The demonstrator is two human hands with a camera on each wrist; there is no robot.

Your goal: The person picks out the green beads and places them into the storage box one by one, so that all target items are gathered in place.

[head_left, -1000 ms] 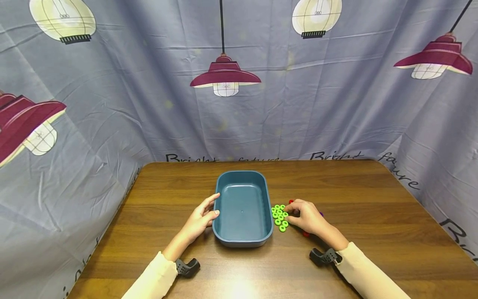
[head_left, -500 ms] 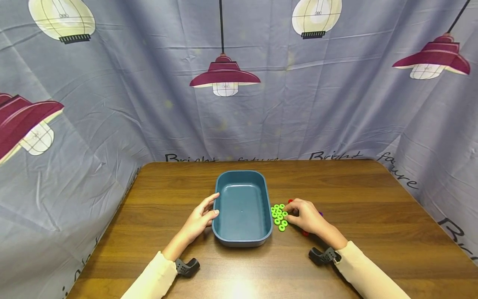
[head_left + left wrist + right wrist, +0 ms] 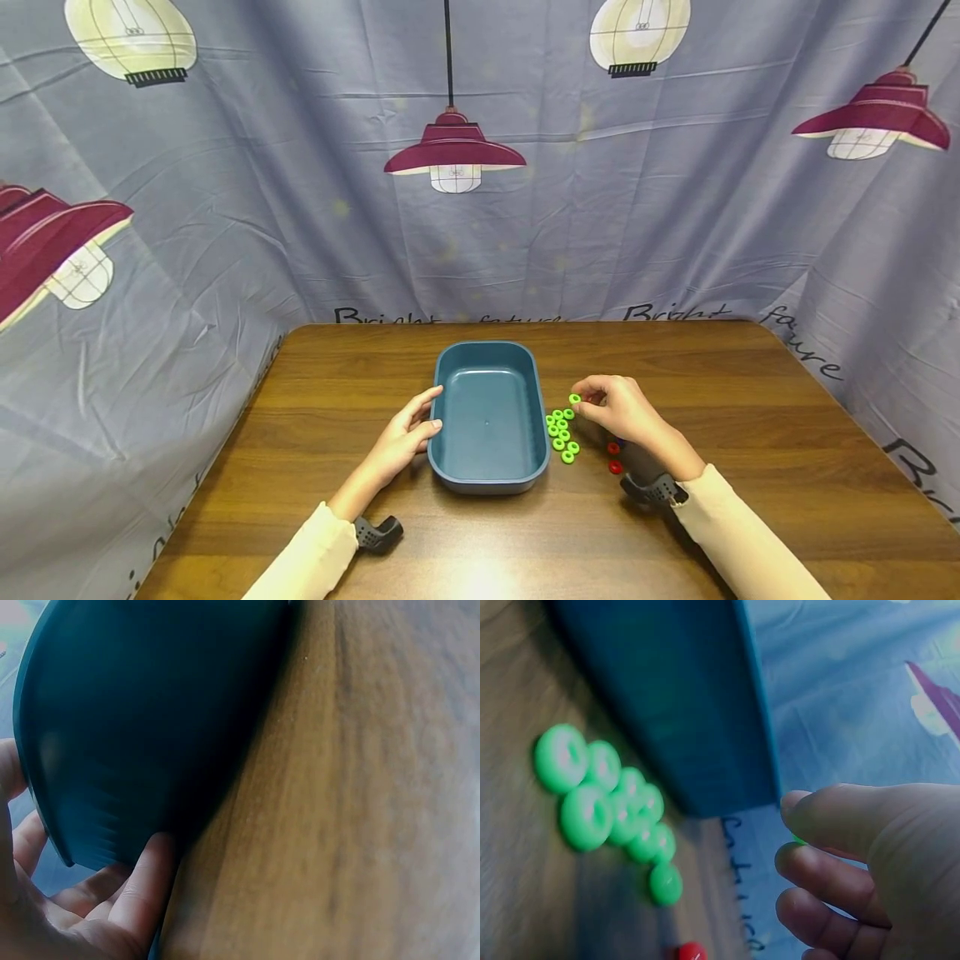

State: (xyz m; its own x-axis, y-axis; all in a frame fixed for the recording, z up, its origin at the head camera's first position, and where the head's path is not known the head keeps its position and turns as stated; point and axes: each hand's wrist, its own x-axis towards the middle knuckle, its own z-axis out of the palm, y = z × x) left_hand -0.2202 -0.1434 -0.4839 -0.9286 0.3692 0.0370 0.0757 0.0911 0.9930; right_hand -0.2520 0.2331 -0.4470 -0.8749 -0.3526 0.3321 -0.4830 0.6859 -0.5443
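Bench below, the right grip pinches a green ring at its tips (relaxed left grip touching the bin).

The blue tub looks like hard plastic. It is smooth and mostly matt, with a soft shine inside. Just beside its right side, the little green rings look like smooth plastic too. They are glossy, with bright shiny spots on them. The red ring, also to the right of the tub, looks shiny the same way. Under the tub, the counter looks like brown wood with streaky lines. It looks smooth, and light shines off it in front of the tub. Behind the tub hangs grey-blue cloth, wrinkly, with a faint sheen. In front of the tub, off to each side, the cream sleeves are matt cloth, and the dark straps look matt, plastic or rubber, I can't tell which.
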